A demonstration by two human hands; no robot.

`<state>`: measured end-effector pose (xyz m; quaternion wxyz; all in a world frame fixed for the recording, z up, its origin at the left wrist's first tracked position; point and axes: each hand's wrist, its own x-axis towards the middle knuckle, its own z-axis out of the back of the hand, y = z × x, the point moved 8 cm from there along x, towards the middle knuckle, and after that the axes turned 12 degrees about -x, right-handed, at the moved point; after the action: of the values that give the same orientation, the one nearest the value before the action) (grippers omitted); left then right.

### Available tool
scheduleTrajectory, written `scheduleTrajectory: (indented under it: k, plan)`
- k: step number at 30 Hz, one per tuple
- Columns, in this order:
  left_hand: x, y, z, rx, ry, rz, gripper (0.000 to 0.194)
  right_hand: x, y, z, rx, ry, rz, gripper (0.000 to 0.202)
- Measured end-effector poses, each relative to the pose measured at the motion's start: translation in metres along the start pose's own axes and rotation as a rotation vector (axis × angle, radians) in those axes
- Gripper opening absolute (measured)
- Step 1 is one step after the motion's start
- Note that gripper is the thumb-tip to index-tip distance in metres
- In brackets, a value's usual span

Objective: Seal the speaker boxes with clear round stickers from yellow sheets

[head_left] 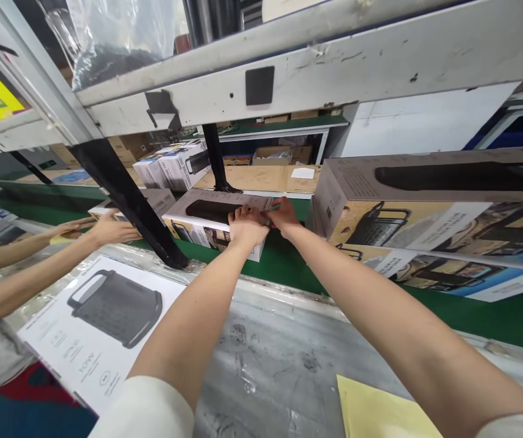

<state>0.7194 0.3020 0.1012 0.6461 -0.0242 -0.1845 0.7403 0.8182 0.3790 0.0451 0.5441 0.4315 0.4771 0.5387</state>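
A printed box [206, 210] with a dark product picture lies on the green conveyor belt [288, 258]. My left hand [248, 225] rests on the box's right part, its fingers bent over the top face. My right hand [283, 216] is at the right end of the same box, fingertips touching its end near the top edge. What my right fingers grip, if anything, is partly hidden. Just right of my hands, two larger printed boxes [425, 219] are stacked on the belt.
At left, a co-worker's hands [110, 230] touch another box behind a black post [126, 201]. A white box [115, 310] lies on the near ledge, with yellow paper [380, 410] at bottom right. A white beam [307, 67] crosses above; more boxes [176, 164] stand behind.
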Motion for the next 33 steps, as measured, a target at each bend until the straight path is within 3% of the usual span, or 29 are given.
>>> scheduleTrajectory:
  k: [3, 15, 19, 24, 27, 29, 32, 33]
  plan:
    - [0.0, -0.002, -0.002, 0.007, 0.007, 0.005, 0.046, -0.004, -0.007, 0.0, 0.029, 0.021, -0.099, 0.018]
    - [0.005, -0.016, -0.01, 0.032, 0.037, -0.012, 0.068, -0.019, -0.034, -0.001, 0.267, 0.172, -0.279, 0.031]
    - [0.008, -0.023, -0.013, 0.028, -0.023, -0.057, 0.067, -0.022, -0.05, -0.006, 0.265, 0.221, -0.36, 0.034]
    - [-0.006, -0.039, -0.009, 0.053, -0.007, -0.12, 0.052, -0.065, -0.048, 0.005, 0.17, 0.312, -0.384, 0.033]
    - [-0.02, -0.049, -0.009, 0.049, 0.059, -0.157, 0.043, -0.114, -0.045, 0.036, 0.124, 0.351, -0.302, 0.02]
    - [-0.029, -0.057, -0.017, 0.034, 0.113, -0.205, 0.037, -0.152, -0.054, 0.074, 0.115, 0.396, -0.248, 0.01]
    - [-0.037, -0.07, -0.032, -0.04, 0.124, -0.29, 0.03, -0.213, -0.079, 0.159, 0.064, 0.49, -0.094, 0.014]
    - [-0.039, -0.075, -0.036, -0.078, 0.111, -0.312, 0.027, -0.234, -0.086, 0.194, -0.007, 0.482, 0.032, 0.014]
